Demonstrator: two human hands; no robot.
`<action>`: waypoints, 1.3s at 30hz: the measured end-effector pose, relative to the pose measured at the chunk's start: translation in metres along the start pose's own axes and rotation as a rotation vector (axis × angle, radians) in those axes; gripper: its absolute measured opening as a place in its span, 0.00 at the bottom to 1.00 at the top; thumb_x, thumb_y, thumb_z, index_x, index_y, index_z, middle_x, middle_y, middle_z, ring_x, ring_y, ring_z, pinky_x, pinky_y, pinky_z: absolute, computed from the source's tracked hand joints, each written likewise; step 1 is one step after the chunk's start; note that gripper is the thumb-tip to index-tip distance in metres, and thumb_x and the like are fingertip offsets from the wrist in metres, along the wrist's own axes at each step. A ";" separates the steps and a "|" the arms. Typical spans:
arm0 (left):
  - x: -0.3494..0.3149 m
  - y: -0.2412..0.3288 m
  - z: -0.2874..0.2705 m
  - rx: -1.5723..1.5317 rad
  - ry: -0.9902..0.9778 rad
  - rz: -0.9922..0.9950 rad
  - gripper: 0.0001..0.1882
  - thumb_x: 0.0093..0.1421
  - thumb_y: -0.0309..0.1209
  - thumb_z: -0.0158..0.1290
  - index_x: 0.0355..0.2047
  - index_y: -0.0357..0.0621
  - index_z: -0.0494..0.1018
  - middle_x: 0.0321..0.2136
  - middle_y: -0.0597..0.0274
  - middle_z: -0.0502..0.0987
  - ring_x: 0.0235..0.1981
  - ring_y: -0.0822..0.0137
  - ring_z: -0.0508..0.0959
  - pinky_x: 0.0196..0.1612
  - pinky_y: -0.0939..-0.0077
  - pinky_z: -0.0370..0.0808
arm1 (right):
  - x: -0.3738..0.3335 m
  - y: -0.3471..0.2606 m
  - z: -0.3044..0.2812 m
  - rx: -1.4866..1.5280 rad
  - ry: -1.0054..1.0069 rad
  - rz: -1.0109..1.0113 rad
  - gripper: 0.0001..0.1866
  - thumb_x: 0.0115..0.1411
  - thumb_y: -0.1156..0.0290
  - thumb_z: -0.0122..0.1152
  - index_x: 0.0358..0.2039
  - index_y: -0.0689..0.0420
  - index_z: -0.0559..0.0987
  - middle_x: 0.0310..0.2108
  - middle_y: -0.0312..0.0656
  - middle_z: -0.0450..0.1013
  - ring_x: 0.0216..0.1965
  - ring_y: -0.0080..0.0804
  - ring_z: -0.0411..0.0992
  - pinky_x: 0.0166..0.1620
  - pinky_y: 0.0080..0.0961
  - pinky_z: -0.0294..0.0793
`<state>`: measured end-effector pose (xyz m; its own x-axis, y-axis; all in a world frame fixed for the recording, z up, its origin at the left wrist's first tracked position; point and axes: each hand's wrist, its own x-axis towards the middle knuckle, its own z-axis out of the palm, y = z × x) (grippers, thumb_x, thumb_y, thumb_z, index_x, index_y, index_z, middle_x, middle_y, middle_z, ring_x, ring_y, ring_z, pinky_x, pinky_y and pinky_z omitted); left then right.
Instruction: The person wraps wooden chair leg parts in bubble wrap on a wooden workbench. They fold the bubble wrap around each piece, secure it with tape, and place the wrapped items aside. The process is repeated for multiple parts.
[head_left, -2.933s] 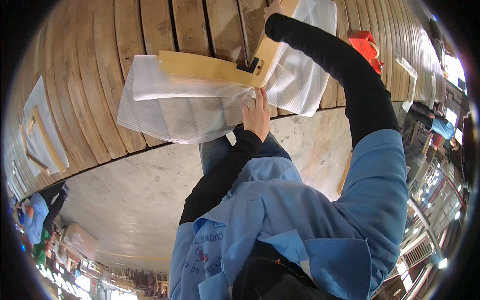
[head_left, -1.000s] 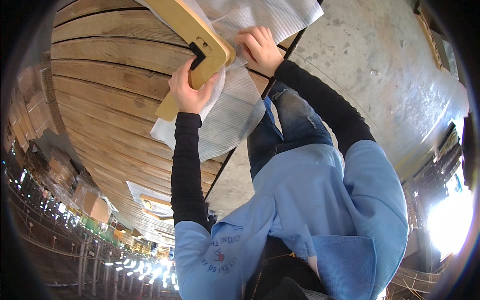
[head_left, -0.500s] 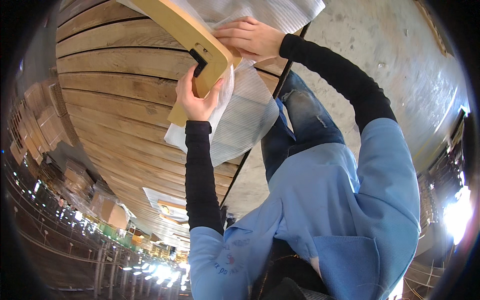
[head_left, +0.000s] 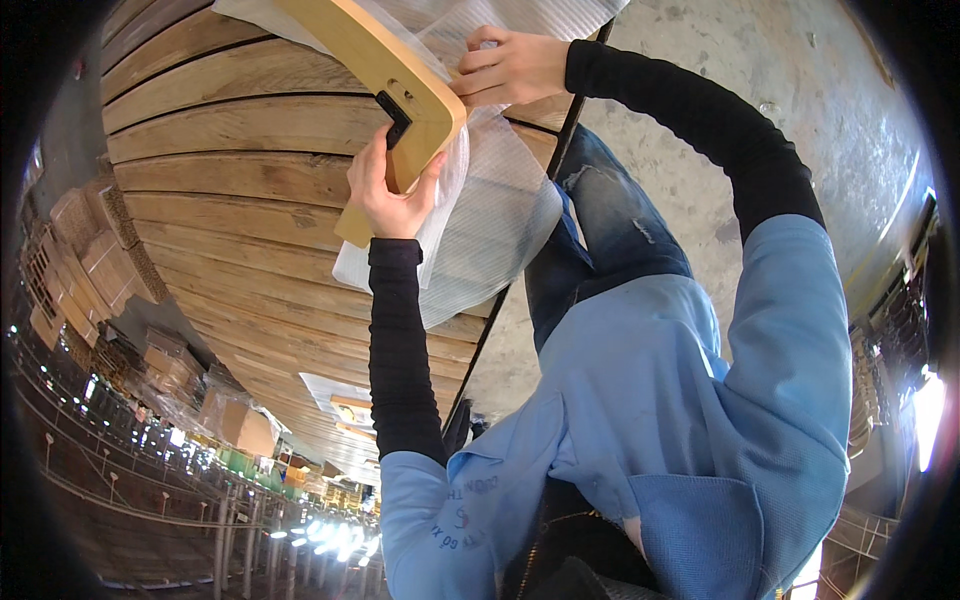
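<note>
A pale, varnished wooden frame piece (head_left: 430, 110) with a rounded corner stands over the slatted tabletop. Inside its bend sits a black L-shaped bracket (head_left: 393, 117). My left hand (head_left: 390, 195) is closed around the lower part of the piece, thumb on one side and fingers near the bracket. White foam sheet (head_left: 495, 215) lies beneath and beside the wood, spreading over the table's edge. My right hand (head_left: 515, 68) is beside the corner with bent fingers pinched on the foam sheet; the fingertips are partly hidden.
The table (head_left: 240, 180) is made of wooden slats and has a dark edge (head_left: 565, 140) close to my legs. Farther along it, more wooden pieces (head_left: 352, 410) rest on white foam. Cardboard boxes (head_left: 110, 265) are stacked beyond the table. Grey concrete floor (head_left: 690, 80) lies to the right.
My right hand has lifted off the wood's corner and shifted slightly right and up, its fingers now more bent. My left hand keeps its grip, and the wooden piece has hardly moved.
</note>
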<state>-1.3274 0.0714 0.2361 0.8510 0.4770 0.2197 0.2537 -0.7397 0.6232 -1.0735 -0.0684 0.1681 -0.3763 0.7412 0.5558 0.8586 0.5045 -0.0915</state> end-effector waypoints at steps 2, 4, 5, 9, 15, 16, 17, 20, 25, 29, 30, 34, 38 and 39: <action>0.000 0.003 -0.002 0.080 -0.013 0.031 0.36 0.48 0.48 0.74 0.53 0.43 0.77 0.41 0.58 0.81 0.42 0.56 0.80 0.48 0.58 0.72 | 0.000 -0.003 0.003 0.116 -0.056 0.054 0.18 0.60 0.62 0.62 0.50 0.49 0.78 0.52 0.31 0.73 0.52 0.30 0.69 0.59 0.38 0.62; -0.003 0.006 -0.002 0.169 -0.015 0.049 0.37 0.47 0.49 0.74 0.53 0.44 0.77 0.41 0.60 0.81 0.42 0.57 0.80 0.48 0.59 0.71 | -0.002 -0.003 0.003 0.183 -0.089 0.071 0.19 0.59 0.63 0.62 0.51 0.49 0.78 0.51 0.31 0.72 0.50 0.31 0.69 0.58 0.38 0.62; -0.007 0.008 -0.001 0.219 -0.015 0.052 0.37 0.47 0.50 0.74 0.53 0.44 0.77 0.40 0.61 0.81 0.42 0.58 0.79 0.48 0.59 0.70 | -0.002 -0.003 0.003 0.194 -0.091 0.066 0.19 0.58 0.64 0.62 0.51 0.50 0.77 0.51 0.32 0.72 0.49 0.32 0.69 0.58 0.38 0.63; -0.021 0.012 0.002 0.339 -0.008 0.012 0.38 0.45 0.50 0.74 0.53 0.46 0.77 0.40 0.64 0.80 0.41 0.60 0.79 0.47 0.59 0.69 | -0.006 0.002 0.006 0.091 -0.062 -0.020 0.17 0.59 0.65 0.62 0.49 0.50 0.78 0.50 0.33 0.72 0.47 0.32 0.69 0.57 0.37 0.65; -0.030 -0.009 0.009 0.350 0.001 0.015 0.37 0.46 0.52 0.74 0.53 0.48 0.78 0.41 0.65 0.80 0.42 0.60 0.79 0.47 0.59 0.70 | -0.009 -0.002 0.007 0.041 -0.043 0.026 0.14 0.58 0.63 0.61 0.44 0.49 0.76 0.48 0.31 0.72 0.49 0.30 0.69 0.56 0.34 0.67; -0.032 -0.009 0.010 0.354 -0.007 0.011 0.37 0.46 0.52 0.74 0.53 0.48 0.78 0.41 0.65 0.80 0.42 0.60 0.79 0.47 0.59 0.70 | -0.009 -0.004 0.008 0.039 -0.031 0.033 0.14 0.58 0.63 0.61 0.44 0.49 0.76 0.49 0.31 0.71 0.48 0.30 0.69 0.56 0.34 0.67; -0.034 -0.006 0.011 0.360 -0.014 0.006 0.36 0.46 0.52 0.74 0.52 0.49 0.78 0.41 0.65 0.80 0.43 0.60 0.79 0.47 0.59 0.70 | -0.007 -0.005 0.006 0.038 -0.018 0.038 0.14 0.57 0.63 0.61 0.44 0.48 0.76 0.49 0.31 0.71 0.48 0.29 0.69 0.56 0.33 0.67; -0.032 0.006 0.016 0.362 -0.021 0.014 0.38 0.45 0.51 0.74 0.54 0.49 0.77 0.41 0.64 0.81 0.42 0.59 0.79 0.46 0.58 0.71 | -0.011 -0.006 0.005 0.028 -0.062 0.058 0.17 0.56 0.64 0.64 0.47 0.45 0.78 0.52 0.30 0.72 0.48 0.31 0.69 0.55 0.34 0.67; -0.028 0.000 0.018 0.375 -0.019 0.005 0.37 0.46 0.52 0.73 0.54 0.50 0.78 0.41 0.64 0.80 0.42 0.59 0.79 0.48 0.59 0.70 | -0.017 -0.015 0.011 0.050 0.019 0.153 0.16 0.55 0.64 0.65 0.45 0.44 0.78 0.54 0.29 0.71 0.50 0.30 0.70 0.55 0.33 0.67; -0.019 0.002 0.019 0.346 0.024 -0.019 0.35 0.47 0.53 0.72 0.53 0.53 0.78 0.41 0.66 0.80 0.42 0.62 0.78 0.48 0.61 0.68 | -0.022 -0.021 0.016 0.088 0.041 0.205 0.17 0.54 0.65 0.66 0.46 0.44 0.80 0.56 0.30 0.71 0.51 0.29 0.70 0.54 0.32 0.67; -0.014 0.004 0.021 0.353 0.031 -0.023 0.35 0.47 0.53 0.72 0.53 0.54 0.78 0.41 0.66 0.80 0.42 0.62 0.78 0.48 0.61 0.68 | -0.022 -0.023 0.017 0.087 0.037 0.215 0.17 0.54 0.66 0.66 0.46 0.43 0.80 0.56 0.30 0.71 0.52 0.29 0.70 0.54 0.32 0.67; -0.008 0.000 0.029 0.378 0.029 -0.056 0.35 0.48 0.54 0.71 0.54 0.54 0.78 0.41 0.67 0.80 0.42 0.62 0.78 0.48 0.61 0.68 | -0.021 -0.023 0.013 0.088 0.068 0.230 0.16 0.54 0.65 0.65 0.45 0.44 0.81 0.54 0.31 0.72 0.51 0.29 0.70 0.53 0.32 0.67; -0.008 0.004 0.030 0.361 -0.010 -0.084 0.36 0.49 0.53 0.72 0.54 0.51 0.78 0.41 0.64 0.80 0.44 0.58 0.78 0.49 0.57 0.70 | -0.026 -0.030 0.011 0.081 0.073 0.269 0.15 0.54 0.64 0.65 0.45 0.43 0.82 0.54 0.32 0.72 0.51 0.29 0.71 0.53 0.32 0.68; -0.007 0.004 0.031 0.361 -0.009 -0.081 0.36 0.48 0.53 0.72 0.54 0.51 0.78 0.41 0.64 0.80 0.44 0.58 0.78 0.49 0.57 0.70 | -0.026 -0.032 0.010 0.074 0.072 0.283 0.16 0.54 0.64 0.65 0.45 0.43 0.82 0.54 0.32 0.72 0.51 0.29 0.72 0.52 0.32 0.68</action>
<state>-1.3186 0.0502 0.2139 0.8253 0.5376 0.1729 0.4646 -0.8204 0.3332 -1.0948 -0.0998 0.1482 -0.0981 0.8248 0.5568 0.8971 0.3155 -0.3092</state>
